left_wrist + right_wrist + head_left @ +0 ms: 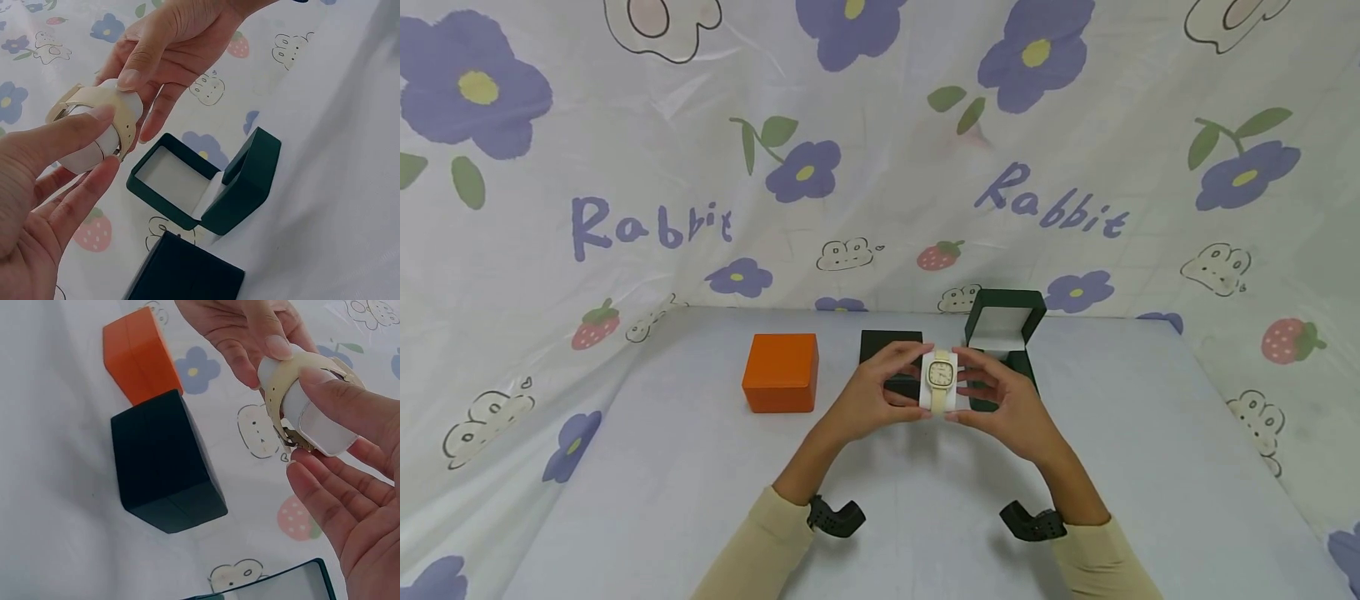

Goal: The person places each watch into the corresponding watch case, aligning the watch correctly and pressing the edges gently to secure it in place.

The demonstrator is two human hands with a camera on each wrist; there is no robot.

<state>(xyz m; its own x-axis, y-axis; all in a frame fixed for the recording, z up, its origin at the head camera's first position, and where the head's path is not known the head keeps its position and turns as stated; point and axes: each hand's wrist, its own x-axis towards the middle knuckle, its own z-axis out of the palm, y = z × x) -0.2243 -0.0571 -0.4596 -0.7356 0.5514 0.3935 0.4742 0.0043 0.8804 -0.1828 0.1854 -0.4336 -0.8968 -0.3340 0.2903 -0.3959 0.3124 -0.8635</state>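
Note:
A wristwatch (pixel 942 373) with a cream strap and a squarish gold-rimmed dial is wrapped round a white cushion (pixel 925 390). Both hands hold it up over the table, dial toward the head camera. My left hand (pixel 878 392) grips the cushion's left end between thumb and fingers. On the opposite end, my right hand (pixel 1013 407) pinches it the same way. In the left wrist view the thumbs press on the strap (pixel 128 119) and cushion. The right wrist view shows the strap's holes and metal clasp (pixel 294 439).
Behind the right hand stands an open green watch box (pixel 1007 297), lid up, pale inside. A closed dark box (pixel 891 340) is behind the left hand. Further left sits an orange box (pixel 779 375). A printed cloth (pixel 880 208) hangs behind the white table (pixel 655 467).

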